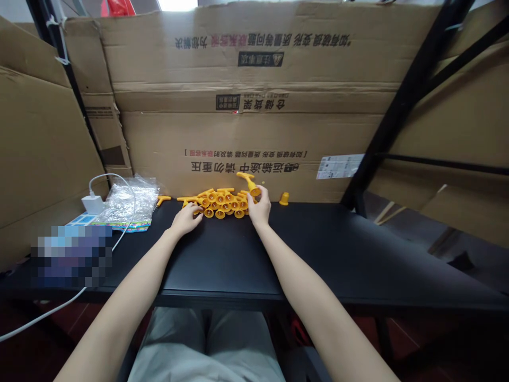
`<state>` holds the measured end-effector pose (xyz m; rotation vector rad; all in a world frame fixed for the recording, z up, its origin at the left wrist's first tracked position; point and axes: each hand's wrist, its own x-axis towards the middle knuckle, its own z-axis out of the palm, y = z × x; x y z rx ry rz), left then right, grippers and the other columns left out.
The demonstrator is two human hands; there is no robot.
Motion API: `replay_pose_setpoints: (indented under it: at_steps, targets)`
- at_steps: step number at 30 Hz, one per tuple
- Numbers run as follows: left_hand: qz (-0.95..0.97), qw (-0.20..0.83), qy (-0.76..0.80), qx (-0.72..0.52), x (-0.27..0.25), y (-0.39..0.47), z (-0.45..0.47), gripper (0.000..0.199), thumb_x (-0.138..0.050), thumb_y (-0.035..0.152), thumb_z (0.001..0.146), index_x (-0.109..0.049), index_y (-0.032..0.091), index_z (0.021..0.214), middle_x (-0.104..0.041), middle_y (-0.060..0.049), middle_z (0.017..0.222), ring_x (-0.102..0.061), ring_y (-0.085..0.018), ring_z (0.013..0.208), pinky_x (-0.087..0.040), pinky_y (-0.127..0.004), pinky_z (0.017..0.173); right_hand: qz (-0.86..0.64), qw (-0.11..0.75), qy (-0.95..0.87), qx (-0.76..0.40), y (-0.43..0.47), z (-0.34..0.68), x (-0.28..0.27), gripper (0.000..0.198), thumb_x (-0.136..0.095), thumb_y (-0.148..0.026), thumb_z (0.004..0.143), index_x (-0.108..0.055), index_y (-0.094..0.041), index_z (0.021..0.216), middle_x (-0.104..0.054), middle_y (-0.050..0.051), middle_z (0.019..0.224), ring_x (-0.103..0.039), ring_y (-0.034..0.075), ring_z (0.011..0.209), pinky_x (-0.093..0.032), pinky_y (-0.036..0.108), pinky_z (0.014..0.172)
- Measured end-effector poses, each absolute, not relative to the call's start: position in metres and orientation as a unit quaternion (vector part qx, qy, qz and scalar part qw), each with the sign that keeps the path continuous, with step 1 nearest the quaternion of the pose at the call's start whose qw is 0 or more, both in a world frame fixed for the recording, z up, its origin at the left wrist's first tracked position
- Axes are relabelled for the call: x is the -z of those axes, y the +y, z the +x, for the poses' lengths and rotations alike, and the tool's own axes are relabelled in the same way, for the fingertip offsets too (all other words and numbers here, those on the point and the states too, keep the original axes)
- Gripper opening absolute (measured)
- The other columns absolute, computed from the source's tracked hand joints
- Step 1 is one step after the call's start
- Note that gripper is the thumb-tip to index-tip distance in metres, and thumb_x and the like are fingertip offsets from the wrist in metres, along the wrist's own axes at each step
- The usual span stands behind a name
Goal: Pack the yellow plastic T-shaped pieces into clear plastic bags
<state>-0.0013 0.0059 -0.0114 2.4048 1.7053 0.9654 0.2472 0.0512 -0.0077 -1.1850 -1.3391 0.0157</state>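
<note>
A pile of yellow plastic pieces (226, 207), each with a T-shaped handle and a bell-shaped cup, lies at the back of the black table, many cups facing me. My left hand (186, 220) rests at the pile's left end, fingers curved and apart against the pieces, with nothing visibly gripped. At the right end, my right hand (260, 207) is closed, thumb and fingers around the cup of one yellow T-handled piece (251, 184), whose handle points up and left above the pile. A separate yellow cup-shaped piece (283, 199) stands right of that hand.
Cardboard panels (254, 127) wall the table's back and sides. At left are a clear plastic bag (129, 201), a white charger (93, 204) with its cable, and a pixelated object (73, 254). Another yellow piece (163, 199) lies beside the bag. A black post (393, 122) rises at right.
</note>
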Motion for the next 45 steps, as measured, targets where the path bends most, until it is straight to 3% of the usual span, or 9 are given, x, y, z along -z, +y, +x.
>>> replay_pose_setpoints:
  at_steps: [6, 12, 15, 20, 24, 29, 33, 39, 45]
  targets:
    - [0.781, 0.018, 0.548, -0.297, 0.010, 0.005, 0.000, 0.026, -0.050, 0.031, 0.082, -0.067, 0.020, 0.098, -0.062, -0.005, 0.102, -0.060, -0.015, 0.080, -0.049, -0.029, 0.080, -0.554, 0.490, -0.670, 0.063, 0.062, 0.241, 0.022, 0.039, -0.045, -0.020, 0.083, -0.053, -0.018, 0.121, -0.062, 0.013, 0.117, -0.054, 0.025, 0.110, -0.032, 0.043, 0.097]
    - [0.787, 0.016, 0.546, -0.285, 0.010, 0.006, 0.000, 0.026, -0.050, 0.030, 0.082, -0.069, 0.020, 0.097, -0.064, -0.005, 0.099, -0.060, -0.015, 0.079, -0.049, -0.029, 0.080, -0.550, 0.396, -0.733, 0.056, 0.064, 0.239, 0.029, 0.063, -0.039, -0.011, 0.081, -0.032, -0.021, 0.142, -0.049, 0.010, 0.136, -0.034, 0.024, 0.133, -0.013, 0.057, 0.108]
    - [0.786, 0.021, 0.550, -0.281, 0.011, 0.007, 0.000, 0.027, -0.049, 0.031, 0.082, -0.069, 0.020, 0.098, -0.065, -0.005, 0.099, -0.060, -0.016, 0.081, -0.049, -0.030, 0.080, -0.545, 0.384, -0.743, 0.051, 0.063, 0.242, 0.030, 0.068, -0.038, -0.010, 0.079, -0.027, -0.026, 0.145, -0.045, 0.007, 0.141, -0.030, 0.026, 0.136, -0.011, 0.063, 0.107]
    - [0.765, 0.007, 0.582, -0.276, 0.014, 0.012, -0.005, 0.027, -0.048, 0.030, 0.082, -0.068, 0.020, 0.097, -0.065, -0.006, 0.099, -0.061, -0.018, 0.090, -0.047, -0.030, 0.085, -0.551, 0.404, -0.729, 0.047, 0.064, 0.246, 0.028, 0.069, -0.039, -0.012, 0.078, -0.029, -0.027, 0.144, -0.042, 0.006, 0.143, -0.033, 0.025, 0.134, -0.012, 0.064, 0.107]
    - [0.660, -0.026, 0.706, -0.254, 0.017, 0.019, -0.021, 0.034, -0.048, 0.031, 0.081, -0.063, 0.017, 0.107, -0.061, -0.014, 0.112, -0.055, -0.028, 0.108, -0.044, -0.038, 0.089, -0.560, 0.449, -0.696, 0.034, 0.068, 0.256, 0.027, 0.064, -0.038, -0.014, 0.077, -0.035, -0.023, 0.140, -0.044, 0.008, 0.141, -0.036, 0.024, 0.132, -0.013, 0.059, 0.109]
    - [0.544, 0.011, 0.810, -0.218, 0.023, 0.027, -0.048, 0.055, -0.052, 0.038, 0.076, -0.050, 0.009, 0.123, -0.050, -0.023, 0.126, -0.047, -0.036, 0.119, -0.040, -0.044, 0.094, -0.593, 0.532, -0.605, 0.020, 0.080, 0.281, 0.036, 0.055, -0.038, -0.015, 0.074, -0.048, -0.015, 0.128, -0.053, 0.015, 0.129, -0.046, 0.025, 0.121, -0.033, 0.047, 0.103]
    - [0.481, 0.006, 0.839, -0.253, 0.029, 0.031, -0.059, 0.059, -0.055, 0.038, 0.074, -0.045, 0.008, 0.124, -0.047, -0.024, 0.127, -0.044, -0.036, 0.122, -0.036, -0.045, 0.097, -0.621, 0.578, -0.530, 0.011, 0.093, 0.295, 0.048, 0.048, -0.038, -0.015, 0.071, -0.054, -0.014, 0.116, -0.059, 0.015, 0.115, -0.054, 0.025, 0.108, -0.042, 0.043, 0.092]
    - [0.460, 0.023, 0.846, -0.268, 0.028, 0.033, -0.063, 0.063, -0.054, 0.038, 0.074, -0.042, 0.006, 0.127, -0.042, -0.025, 0.132, -0.040, -0.035, 0.126, -0.035, -0.043, 0.100, -0.623, 0.593, -0.509, -0.016, 0.095, 0.296, 0.050, 0.042, -0.039, -0.015, 0.070, -0.054, -0.014, 0.109, -0.060, 0.016, 0.110, -0.057, 0.024, 0.101, -0.043, 0.040, 0.089]
    - [0.519, 0.012, 0.831, -0.199, 0.026, 0.030, -0.064, 0.052, -0.045, 0.036, 0.079, -0.054, 0.003, 0.118, -0.051, -0.025, 0.124, -0.046, -0.034, 0.121, -0.036, -0.041, 0.099, -0.610, 0.597, -0.519, -0.042, 0.089, 0.292, 0.045, 0.043, -0.039, -0.015, 0.069, -0.054, -0.014, 0.108, -0.059, 0.015, 0.110, -0.056, 0.024, 0.100, -0.042, 0.041, 0.091]
